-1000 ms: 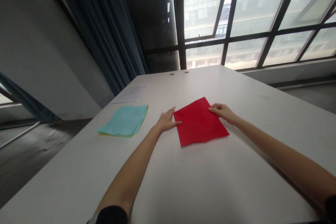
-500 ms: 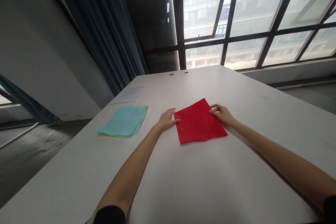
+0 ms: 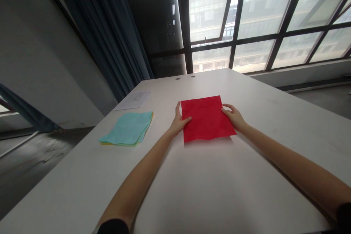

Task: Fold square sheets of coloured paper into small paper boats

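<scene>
A red square sheet of paper [image 3: 206, 119] lies flat on the white table [image 3: 208, 182], its edges square to me. My left hand [image 3: 178, 120] rests against its left edge, fingers stretched along the edge and the thumb lying on the red paper. My right hand [image 3: 233, 115] touches the right edge with its fingers lightly curled on the paper's border. Neither hand lifts the sheet.
A stack of coloured paper sheets [image 3: 126, 128], pale green on top, lies to the left of my left hand. A white printed sheet [image 3: 135, 100] lies further back near the table's left edge. Dark curtains [image 3: 109, 33] and large windows stand behind the table.
The red sheet has been turned from a tilted, diamond-like position so that its edges now face me squarely. Both hands moved with it along its left and right edges.
</scene>
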`<state>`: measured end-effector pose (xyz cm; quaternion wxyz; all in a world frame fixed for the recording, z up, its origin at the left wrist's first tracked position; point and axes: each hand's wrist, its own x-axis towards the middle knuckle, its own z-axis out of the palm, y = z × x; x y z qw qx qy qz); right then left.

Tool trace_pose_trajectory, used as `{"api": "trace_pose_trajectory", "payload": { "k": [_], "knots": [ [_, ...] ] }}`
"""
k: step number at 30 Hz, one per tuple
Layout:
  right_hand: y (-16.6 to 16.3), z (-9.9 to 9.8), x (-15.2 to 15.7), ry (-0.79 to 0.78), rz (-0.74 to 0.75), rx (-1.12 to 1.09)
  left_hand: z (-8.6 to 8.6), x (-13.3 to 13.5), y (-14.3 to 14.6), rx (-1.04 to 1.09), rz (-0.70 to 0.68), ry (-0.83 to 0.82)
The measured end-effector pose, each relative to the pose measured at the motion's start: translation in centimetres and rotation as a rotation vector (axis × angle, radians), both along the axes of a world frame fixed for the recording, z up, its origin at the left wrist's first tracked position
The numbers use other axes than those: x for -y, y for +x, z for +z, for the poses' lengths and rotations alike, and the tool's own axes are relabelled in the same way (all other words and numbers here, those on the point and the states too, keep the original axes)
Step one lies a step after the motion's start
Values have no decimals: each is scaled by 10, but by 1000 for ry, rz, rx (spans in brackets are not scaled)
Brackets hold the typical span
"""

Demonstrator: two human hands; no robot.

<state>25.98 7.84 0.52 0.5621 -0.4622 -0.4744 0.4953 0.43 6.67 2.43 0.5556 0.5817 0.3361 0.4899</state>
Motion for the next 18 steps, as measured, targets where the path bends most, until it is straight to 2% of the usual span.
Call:
{"api": "trace_pose_trajectory", "payload": {
  "k": [5, 8, 13, 18],
  "knots": [
    [-1, 0, 3, 99, 118, 54, 1, -7, -1, -145, 126, 150],
    [-2, 0, 2, 106, 161, 90, -3, -14, -5, -233, 176, 204],
    [-1, -1, 0, 28, 188, 9, -10, -19, -6, -127, 192, 53],
    [0, 1, 0, 25, 214, -41, -9, -20, -6, 49, 201, -108]
  ]
}}
